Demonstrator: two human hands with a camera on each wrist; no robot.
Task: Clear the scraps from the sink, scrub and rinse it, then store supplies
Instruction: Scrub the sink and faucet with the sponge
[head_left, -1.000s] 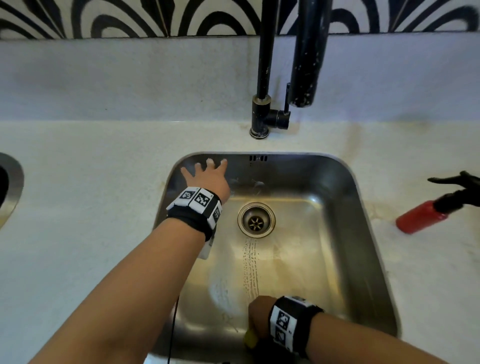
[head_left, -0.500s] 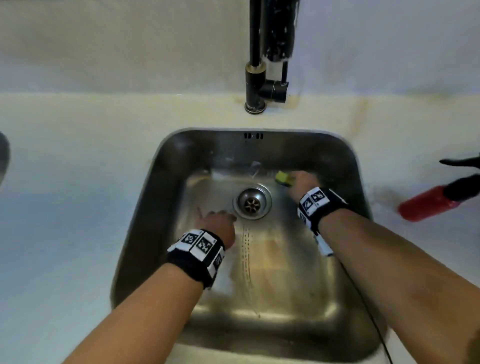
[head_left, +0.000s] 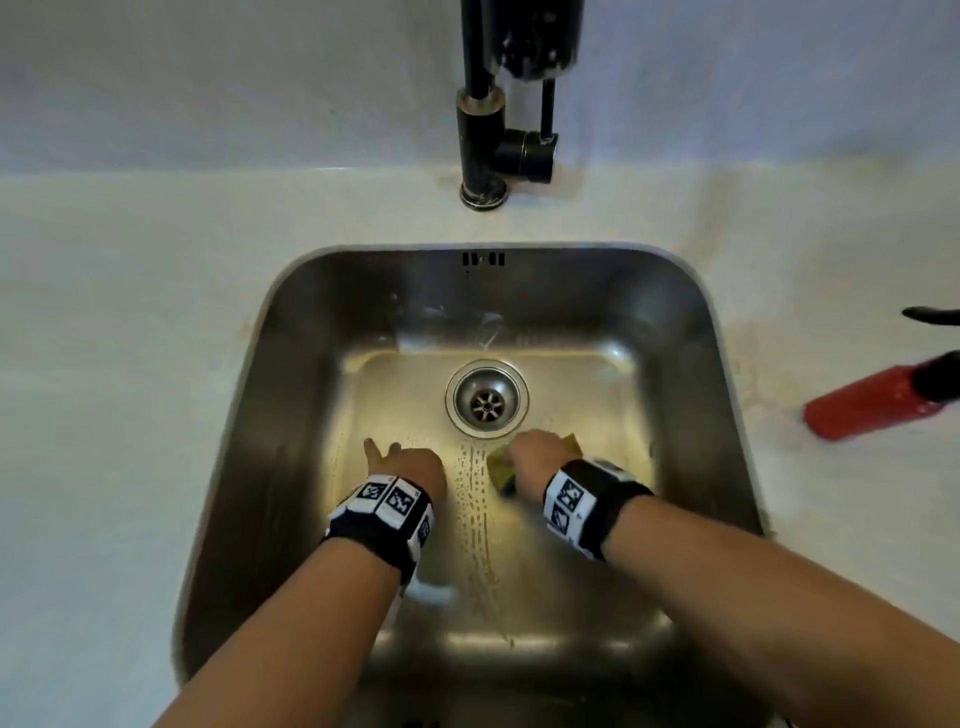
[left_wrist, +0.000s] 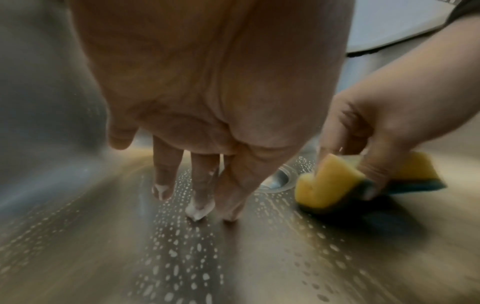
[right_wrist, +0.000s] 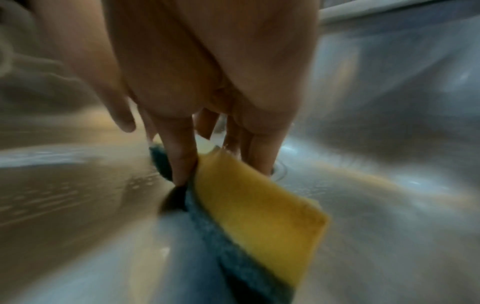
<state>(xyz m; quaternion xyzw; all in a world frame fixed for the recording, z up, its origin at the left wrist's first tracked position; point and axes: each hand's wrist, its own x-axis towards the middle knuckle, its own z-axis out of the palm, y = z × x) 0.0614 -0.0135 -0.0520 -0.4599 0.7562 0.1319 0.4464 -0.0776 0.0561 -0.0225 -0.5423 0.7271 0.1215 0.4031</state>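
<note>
Both hands work just in front of the drain (head_left: 487, 404) in the sink (head_left: 291, 332): right hand (head_left: 535, 460) grips the yellow sponge (left_wrist: 328, 183), left hand (head_left: 410, 467) rests with foam-tipped straight fingers (left_wrist: 198, 207) touching the sink floor.

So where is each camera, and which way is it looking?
Head: up on the person's head, looking down into the sink; both forearms, left hand and right hand show.
Left wrist: on the left wrist, looking along the straight fingers at the sink floor.
Right wrist: on the right wrist, looking along the fingers gripping the sponge.
Shared: all three show the sponge; head and left wrist show the drain.
</note>
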